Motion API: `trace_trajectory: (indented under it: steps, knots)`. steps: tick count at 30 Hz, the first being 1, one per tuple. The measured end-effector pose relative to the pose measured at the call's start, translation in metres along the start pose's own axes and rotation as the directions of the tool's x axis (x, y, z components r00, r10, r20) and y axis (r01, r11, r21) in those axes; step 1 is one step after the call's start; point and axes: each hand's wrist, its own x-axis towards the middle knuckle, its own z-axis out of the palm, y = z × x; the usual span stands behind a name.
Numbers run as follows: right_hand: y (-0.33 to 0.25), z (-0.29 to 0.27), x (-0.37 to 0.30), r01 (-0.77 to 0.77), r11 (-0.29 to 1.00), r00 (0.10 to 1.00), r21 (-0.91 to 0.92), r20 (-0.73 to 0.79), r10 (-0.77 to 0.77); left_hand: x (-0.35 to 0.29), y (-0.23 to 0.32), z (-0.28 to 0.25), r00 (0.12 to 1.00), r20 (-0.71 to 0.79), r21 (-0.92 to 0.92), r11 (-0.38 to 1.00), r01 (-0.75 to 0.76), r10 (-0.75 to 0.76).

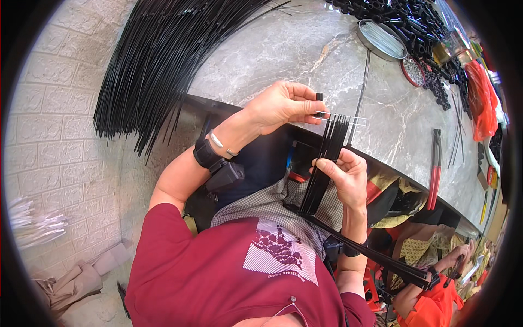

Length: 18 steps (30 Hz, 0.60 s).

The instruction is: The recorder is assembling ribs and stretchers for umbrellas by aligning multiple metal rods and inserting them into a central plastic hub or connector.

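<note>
Right hand (348,177) is closed around a small bundle of black rods (327,158), fingers wrapped over the front of it about midway up its visible length, so the bundle serves as the landmark for everything else. Its long axis runs steeply from the lap up toward the edge of the grey marble table (305,49), leaning slightly to the right at the top. Left hand (283,103) sits just above and to the left of the bundle's upper end and is the nearer of the two to the tips; its thumb and fingers are pinched shut on a thin pale wire (340,117) that lies crosswise, touching the rod tips, and possibly on a short black piece too, though that is too small to be sure. Far above and left of the bundle a big fan of long black rods (158,60) spreads over the table; to the right of the bundle lie red-handled pliers (434,169), and above right a round tin (381,39) beside a heap of small black parts (403,19)
</note>
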Motion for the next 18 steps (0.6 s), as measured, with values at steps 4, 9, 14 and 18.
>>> trace_trajectory:
  steps: [4, 9, 14, 18]
  knots:
    - [0.0014, -0.0010, 0.0007, 0.001, 1.000, 1.000, -0.011, 0.015, -0.001, 0.0000, 0.0006, 0.0067, 1.000, -0.026, -0.003, 1.000, -0.011, 0.011]
    - [0.0017, -0.0016, 0.0012, -0.010, 1.000, 1.000, -0.010, 0.017, 0.010, -0.0013, 0.0068, 0.0071, 1.000, -0.004, -0.027, 0.999, 0.031, -0.031]
    - [0.0017, -0.0016, 0.0014, -0.011, 1.000, 1.000, -0.011, 0.015, 0.011, 0.0024, 0.0027, 0.0028, 0.998, -0.057, 0.074, 0.997, 0.037, -0.033]
    - [0.0021, -0.0015, 0.0020, -0.005, 1.000, 1.000, -0.001, 0.022, 0.005, 0.0019, 0.0018, 0.0055, 0.998, -0.059, 0.046, 0.999, -0.008, 0.011]
